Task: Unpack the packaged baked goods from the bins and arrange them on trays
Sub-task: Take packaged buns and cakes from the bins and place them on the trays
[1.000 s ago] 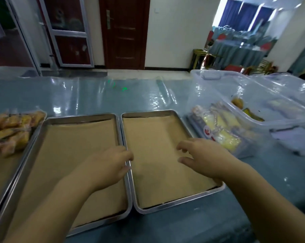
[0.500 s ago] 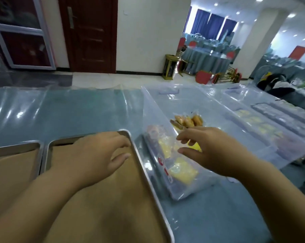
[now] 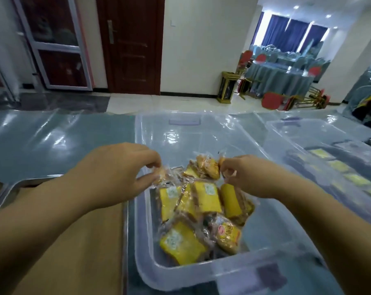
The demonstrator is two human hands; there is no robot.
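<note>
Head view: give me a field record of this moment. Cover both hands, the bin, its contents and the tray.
left hand: above the bin's left rim, fingers pinching a wrapped pastry
right hand: above the bin, fingers pinching a second wrapper
bin: clear plastic, open, right of the tray
contents: yellow cake packs piled at the near end, brown pastries behind them
tray: metal, lined with brown paper
second bin: further right, holding flat pale packs
</note>
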